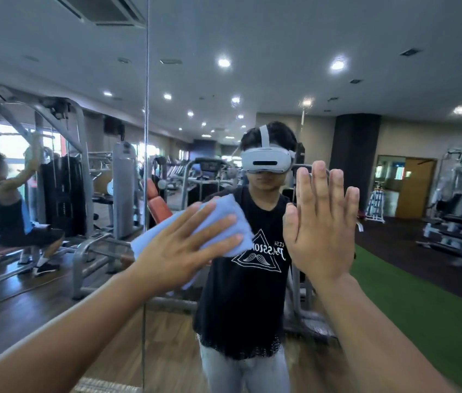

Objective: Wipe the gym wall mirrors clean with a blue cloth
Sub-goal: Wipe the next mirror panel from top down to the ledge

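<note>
The wall mirror (280,66) fills the head view, with a vertical seam (146,109) left of centre. My left hand (184,245) lies flat with fingers spread, pressing a light blue cloth (232,219) against the glass at chest height. Part of the cloth is hidden under that hand. To its right, my right hand (320,222) rests flat on the mirror, fingers upright and together, holding nothing. My own reflection stands behind both hands in the glass.
The mirror reflects gym machines (65,171), a person exercising on a seat (5,205) at the left, an orange bench (158,205), green turf (422,307) at the right and wooden flooring (25,302) below.
</note>
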`<state>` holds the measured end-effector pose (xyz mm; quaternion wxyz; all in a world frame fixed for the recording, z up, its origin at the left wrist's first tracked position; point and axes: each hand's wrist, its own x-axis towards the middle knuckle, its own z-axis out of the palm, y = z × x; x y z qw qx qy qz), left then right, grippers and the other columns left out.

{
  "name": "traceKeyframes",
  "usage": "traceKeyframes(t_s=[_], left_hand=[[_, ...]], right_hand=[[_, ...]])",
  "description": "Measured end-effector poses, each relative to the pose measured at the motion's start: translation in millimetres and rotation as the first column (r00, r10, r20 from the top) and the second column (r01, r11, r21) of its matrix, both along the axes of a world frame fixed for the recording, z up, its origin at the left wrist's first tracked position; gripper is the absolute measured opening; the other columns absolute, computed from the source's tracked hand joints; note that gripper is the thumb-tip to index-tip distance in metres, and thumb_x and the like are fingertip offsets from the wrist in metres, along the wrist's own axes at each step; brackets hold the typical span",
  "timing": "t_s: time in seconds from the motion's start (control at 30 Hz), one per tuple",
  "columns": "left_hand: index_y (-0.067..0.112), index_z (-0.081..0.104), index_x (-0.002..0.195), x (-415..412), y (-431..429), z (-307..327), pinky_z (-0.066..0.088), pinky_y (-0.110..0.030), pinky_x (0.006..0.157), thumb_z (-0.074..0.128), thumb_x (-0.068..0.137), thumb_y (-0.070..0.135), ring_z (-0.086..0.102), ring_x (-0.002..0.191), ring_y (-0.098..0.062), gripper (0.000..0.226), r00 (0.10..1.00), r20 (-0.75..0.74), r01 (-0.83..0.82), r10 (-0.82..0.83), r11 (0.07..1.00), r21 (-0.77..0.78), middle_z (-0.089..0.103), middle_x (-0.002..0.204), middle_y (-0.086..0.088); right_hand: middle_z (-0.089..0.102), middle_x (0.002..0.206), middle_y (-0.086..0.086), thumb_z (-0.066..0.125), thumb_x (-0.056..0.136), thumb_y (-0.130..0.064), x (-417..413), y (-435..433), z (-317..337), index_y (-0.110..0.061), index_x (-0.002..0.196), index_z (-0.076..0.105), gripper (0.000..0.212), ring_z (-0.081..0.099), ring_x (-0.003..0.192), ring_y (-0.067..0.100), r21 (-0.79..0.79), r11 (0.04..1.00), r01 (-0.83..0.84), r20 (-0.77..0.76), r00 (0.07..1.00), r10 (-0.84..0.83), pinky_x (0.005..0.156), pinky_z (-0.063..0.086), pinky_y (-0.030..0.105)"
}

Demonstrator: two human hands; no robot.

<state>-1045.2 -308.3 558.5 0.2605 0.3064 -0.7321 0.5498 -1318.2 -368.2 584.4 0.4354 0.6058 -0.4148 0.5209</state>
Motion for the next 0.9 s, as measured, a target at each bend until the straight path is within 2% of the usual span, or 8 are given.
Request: traceKeyframes(t_s=[0.07,0.27,0.37,0.47,0.6,0.73,0.8,0.9], left_hand=[[0.022,0.041,0.152,25.1,1.9,11.5,0.029,-0.061,0.117,0.062,0.091,0.006,0.028,0.148,-0.042,0.066,0.999,-0.046,-0.014,0.013,1.000,-0.011,0.037,0.159,-0.011],[0.016,0.043,0.151,14.0,-6.0,87.4,0.010,-0.046,0.126,0.053,0.087,-0.002,0.016,0.150,-0.047,0.066,0.886,-0.463,-0.055,0.009,0.995,-0.085,0.031,0.161,-0.013],[0.016,0.043,0.150,-13.2,-11.9,93.9,0.019,-0.053,0.122,0.047,0.089,-0.003,0.017,0.149,-0.049,0.064,0.839,-0.543,-0.030,-0.036,0.993,-0.112,0.033,0.161,-0.012],[0.016,0.042,0.149,-30.1,-16.4,72.7,0.028,-0.061,0.117,0.048,0.086,-0.007,0.021,0.147,-0.049,0.067,0.897,-0.435,0.023,-0.079,0.991,-0.132,0.037,0.158,-0.013],[0.020,0.044,0.149,-28.5,-7.8,10.1,0.026,-0.057,0.120,0.061,0.078,-0.012,0.029,0.146,-0.043,0.080,0.990,-0.123,0.067,-0.074,0.996,-0.059,0.041,0.157,-0.010],[0.024,0.040,0.153,4.8,-0.8,4.5,0.022,-0.058,0.121,0.058,0.087,0.000,0.027,0.149,-0.038,0.072,0.994,0.111,0.019,-0.019,1.000,0.000,0.037,0.159,-0.007],[0.026,0.031,0.156,13.3,-4.9,26.8,0.021,-0.059,0.121,0.065,0.079,0.003,0.019,0.152,-0.037,0.086,0.996,0.086,-0.024,0.024,1.000,-0.003,0.030,0.162,-0.008],[0.023,0.039,0.150,9.0,-9.4,79.4,0.028,-0.058,0.118,0.065,0.077,-0.006,0.025,0.148,-0.045,0.083,0.984,-0.176,-0.014,0.003,0.998,-0.062,0.038,0.158,-0.013]], right_hand=[[0.018,0.171,0.011,0.037,0.105,-0.034,0.9,0.4,-0.3,-0.013,0.163,0.022,0.064,0.014,0.157,0.034,0.000,1.000,0.002,0.003,1.000,-0.002,0.128,0.004,0.052],[0.017,0.170,0.012,0.029,0.107,-0.035,1.2,0.8,-0.5,-0.013,0.164,0.021,0.061,0.014,0.157,0.034,-0.012,1.000,0.007,0.007,1.000,-0.007,0.128,0.008,0.055],[0.017,0.170,0.012,0.026,0.108,-0.036,2.4,0.3,-0.6,-0.013,0.164,0.021,0.060,0.014,0.157,0.034,-0.018,1.000,0.010,0.002,1.000,-0.010,0.127,0.010,0.056],[0.018,0.170,0.012,0.028,0.108,-0.035,1.5,-0.2,-0.7,-0.013,0.164,0.022,0.060,0.015,0.157,0.035,-0.019,1.000,0.008,-0.002,1.000,-0.008,0.127,0.010,0.057],[0.018,0.170,0.013,0.032,0.106,-0.035,-0.4,0.9,0.5,-0.014,0.164,0.020,0.063,0.014,0.157,0.035,-0.002,1.000,-0.024,-0.003,1.000,0.024,0.127,0.007,0.056],[0.017,0.171,0.012,0.033,0.106,-0.035,-0.1,1.6,0.7,-0.014,0.164,0.018,0.063,0.012,0.158,0.034,0.005,1.000,-0.016,-0.002,1.000,0.017,0.128,0.006,0.055],[0.016,0.171,0.012,0.033,0.106,-0.035,0.4,1.2,0.6,-0.014,0.164,0.018,0.063,0.011,0.158,0.034,0.007,1.000,-0.013,0.000,1.000,0.013,0.128,0.005,0.054],[0.016,0.171,0.012,0.030,0.107,-0.035,1.1,0.9,0.1,-0.014,0.164,0.019,0.062,0.011,0.158,0.033,0.003,1.000,-0.002,0.003,1.000,0.002,0.128,0.004,0.053]])
